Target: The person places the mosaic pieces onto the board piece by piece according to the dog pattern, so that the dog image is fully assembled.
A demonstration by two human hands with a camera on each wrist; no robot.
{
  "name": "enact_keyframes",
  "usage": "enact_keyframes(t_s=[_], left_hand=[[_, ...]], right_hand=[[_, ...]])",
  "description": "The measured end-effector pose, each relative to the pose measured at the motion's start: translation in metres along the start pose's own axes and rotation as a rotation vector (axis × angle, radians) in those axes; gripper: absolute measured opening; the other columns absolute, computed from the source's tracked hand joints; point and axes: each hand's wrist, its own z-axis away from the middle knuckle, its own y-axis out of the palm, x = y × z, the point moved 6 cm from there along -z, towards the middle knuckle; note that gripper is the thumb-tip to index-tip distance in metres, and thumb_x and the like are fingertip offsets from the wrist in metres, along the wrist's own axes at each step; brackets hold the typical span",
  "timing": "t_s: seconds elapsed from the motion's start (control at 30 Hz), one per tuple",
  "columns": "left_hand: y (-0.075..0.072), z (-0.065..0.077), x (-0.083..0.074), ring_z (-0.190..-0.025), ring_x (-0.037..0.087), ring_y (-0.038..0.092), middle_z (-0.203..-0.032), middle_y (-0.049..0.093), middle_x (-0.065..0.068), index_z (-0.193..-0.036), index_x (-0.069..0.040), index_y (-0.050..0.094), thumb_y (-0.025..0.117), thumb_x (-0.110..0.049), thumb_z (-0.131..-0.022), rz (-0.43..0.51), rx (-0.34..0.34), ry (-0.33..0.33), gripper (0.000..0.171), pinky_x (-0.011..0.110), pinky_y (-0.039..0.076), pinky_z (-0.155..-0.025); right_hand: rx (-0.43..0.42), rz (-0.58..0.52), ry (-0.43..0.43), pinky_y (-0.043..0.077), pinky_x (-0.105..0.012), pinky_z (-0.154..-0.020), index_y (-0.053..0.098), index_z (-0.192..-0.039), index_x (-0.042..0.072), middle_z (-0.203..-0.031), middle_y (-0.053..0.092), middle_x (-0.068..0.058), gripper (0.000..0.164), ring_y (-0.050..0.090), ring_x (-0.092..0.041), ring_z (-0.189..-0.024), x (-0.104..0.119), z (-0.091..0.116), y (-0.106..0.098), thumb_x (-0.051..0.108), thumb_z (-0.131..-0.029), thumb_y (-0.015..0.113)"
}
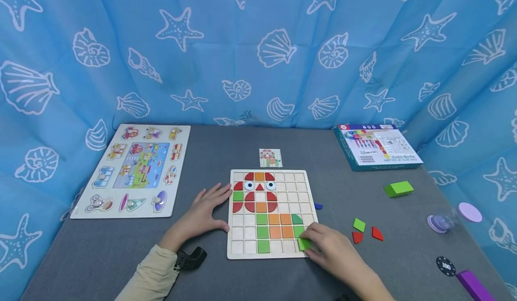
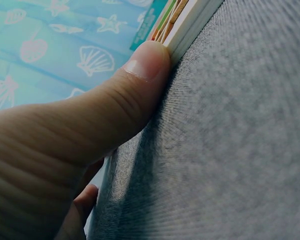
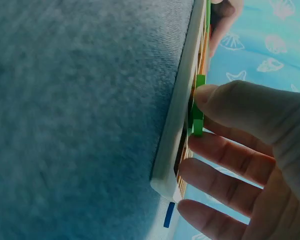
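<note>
A wooden grid board [image 1: 239, 246] lies on the table, with red, orange, green and white-and-black eye tiles set in many of its squares. My right hand [image 1: 333, 249] pinches a green square tile [image 1: 304, 244] at the board's lower right. In the right wrist view that tile [image 3: 198, 126] is between thumb and index finger, tilted in or over a cell; whether it is seated I cannot tell. My left hand [image 1: 203, 213] rests at the board's left side, fingers spread, and its thumb [image 2: 147, 62] presses the board's edge. A small pattern card [image 1: 270, 158] lies behind the board.
To the left lies a peg puzzle board [image 1: 97, 193]. Right of the grid board are a loose green tile [image 1: 359, 224], red quarter tiles [image 1: 377, 233], a blue piece [image 1: 318, 206], a green block [image 1: 399, 189], a purple block [image 1: 474, 285] and a boxed game [image 1: 379, 150].
</note>
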Motion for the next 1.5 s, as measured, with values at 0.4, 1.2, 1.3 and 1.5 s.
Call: enact_keyframes(t_s=[0.4, 1.2, 1.3, 1.5], left_hand=[[-0.001, -0.001, 0.000, -0.136, 0.022, 0.013, -0.146, 0.023, -0.006, -0.139, -0.019, 0.031, 0.070, -0.057, -0.057, -0.004, -0.002, -0.009, 0.099, 0.052, 0.005, -0.105], [0.001, 0.001, 0.001, -0.136, 0.022, 0.014, -0.146, 0.023, -0.006, -0.139, -0.019, 0.031, 0.069, -0.059, -0.056, 0.007, -0.007, -0.006, 0.100, 0.053, 0.004, -0.104], [0.002, 0.001, 0.000, -0.136, 0.022, 0.013, -0.146, 0.023, -0.006, -0.139, -0.018, 0.031, 0.069, -0.059, -0.057, 0.006, -0.005, -0.008, 0.100, 0.053, 0.004, -0.104], [0.001, 0.000, 0.000, -0.136, 0.022, 0.013, -0.146, 0.023, -0.006, -0.139, -0.018, 0.031, 0.070, -0.058, -0.057, 0.012, -0.007, -0.010, 0.100, 0.052, 0.003, -0.105]], right_hand=[[-0.043, 0.027, -0.038, 0.049, -0.023, -0.065, 0.067, -0.087, 0.023, -0.085, 0.055, 0.015, 0.027, 0.052, 0.000, -0.075, 0.006, -0.001, 0.001, 0.022, -0.063, 0.078], [-0.174, 0.080, 0.302, 0.047, -0.033, -0.060, 0.068, -0.094, 0.014, -0.090, 0.058, 0.003, 0.028, 0.051, -0.009, -0.072, -0.058, 0.040, -0.039, 0.018, -0.067, 0.076], [-0.166, 0.078, 0.347, 0.048, -0.038, -0.064, 0.068, -0.095, 0.012, -0.090, 0.058, 0.000, 0.028, 0.054, -0.014, -0.076, -0.068, 0.047, -0.039, 0.018, -0.068, 0.075], [-0.215, 0.080, 0.350, 0.047, -0.037, -0.057, 0.067, -0.092, 0.011, -0.089, 0.057, 0.000, 0.028, 0.057, -0.016, -0.074, -0.086, 0.058, -0.042, 0.016, -0.066, 0.076]])
